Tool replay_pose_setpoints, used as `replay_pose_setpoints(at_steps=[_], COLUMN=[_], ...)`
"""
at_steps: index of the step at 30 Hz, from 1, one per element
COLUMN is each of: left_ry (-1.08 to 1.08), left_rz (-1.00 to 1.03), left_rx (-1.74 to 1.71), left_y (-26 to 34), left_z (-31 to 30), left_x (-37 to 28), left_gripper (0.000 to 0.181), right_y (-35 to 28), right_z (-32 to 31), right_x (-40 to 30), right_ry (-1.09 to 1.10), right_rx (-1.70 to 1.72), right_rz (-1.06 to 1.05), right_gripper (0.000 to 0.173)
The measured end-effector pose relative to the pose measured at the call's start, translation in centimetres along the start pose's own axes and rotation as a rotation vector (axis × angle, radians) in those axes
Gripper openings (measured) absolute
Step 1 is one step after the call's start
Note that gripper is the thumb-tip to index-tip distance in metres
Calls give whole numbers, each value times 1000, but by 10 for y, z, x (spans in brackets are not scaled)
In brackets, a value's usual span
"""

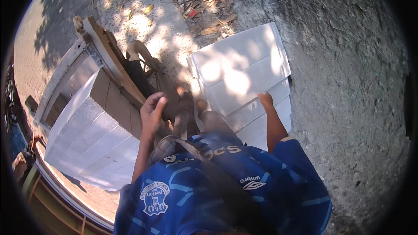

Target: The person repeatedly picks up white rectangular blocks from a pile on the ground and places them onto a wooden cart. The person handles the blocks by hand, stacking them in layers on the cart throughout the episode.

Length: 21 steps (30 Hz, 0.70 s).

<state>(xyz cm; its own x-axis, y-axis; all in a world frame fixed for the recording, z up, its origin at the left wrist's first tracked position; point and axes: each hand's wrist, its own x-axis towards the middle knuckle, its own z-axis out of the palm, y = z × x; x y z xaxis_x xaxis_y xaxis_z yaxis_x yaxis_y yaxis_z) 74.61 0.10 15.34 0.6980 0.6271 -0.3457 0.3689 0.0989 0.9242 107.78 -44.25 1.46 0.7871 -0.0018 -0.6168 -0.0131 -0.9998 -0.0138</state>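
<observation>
My left hand (152, 112) is raised in front of me, its fingers curled in and the thumb laid close to them, with nothing visible in it. Below and to its left, white lightweight concrete blocks (94, 140) lie packed side by side on a wooden-framed cart (112, 60). My right hand (265, 100) is at the edge of a second stack of white blocks (241, 62), which stands by the wall. Its fingers are bent and partly hidden, so whether they grip a block cannot be told. The lower blocks in this stack show as a step towards me.
A rough grey concrete wall (339, 81) rises close on my right. The cart's curved handle or wheel part (140, 50) is near my feet. Dry leaves and litter (209, 23) lie on the ground ahead. Brick paving (31, 62) stretches off to the left. A strap (225, 186) crosses my chest.
</observation>
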Motion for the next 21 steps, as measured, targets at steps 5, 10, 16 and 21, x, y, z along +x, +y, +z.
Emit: replay_pose_setpoints(at_steps=[5, 10, 16, 21], left_ry=[-129, -232, -135, -150], left_rz=[-368, -555, -530, -473], left_rx=[182, -4, -421, -442], left_y=[-138, -197, -179, -159], left_z=[158, 255, 310, 327], left_x=[10, -8, -1, 1], left_gripper=[75, 110, 61, 44], right_y=[53, 89, 121, 121], right_z=[-11, -36, -61, -78], right_x=[62, 143, 218, 219], right_ry=[198, 320, 437, 448], right_rx=[-36, 41, 93, 150], right_rz=[-11, -49, -22, 86], right_gripper=[67, 69, 69, 73])
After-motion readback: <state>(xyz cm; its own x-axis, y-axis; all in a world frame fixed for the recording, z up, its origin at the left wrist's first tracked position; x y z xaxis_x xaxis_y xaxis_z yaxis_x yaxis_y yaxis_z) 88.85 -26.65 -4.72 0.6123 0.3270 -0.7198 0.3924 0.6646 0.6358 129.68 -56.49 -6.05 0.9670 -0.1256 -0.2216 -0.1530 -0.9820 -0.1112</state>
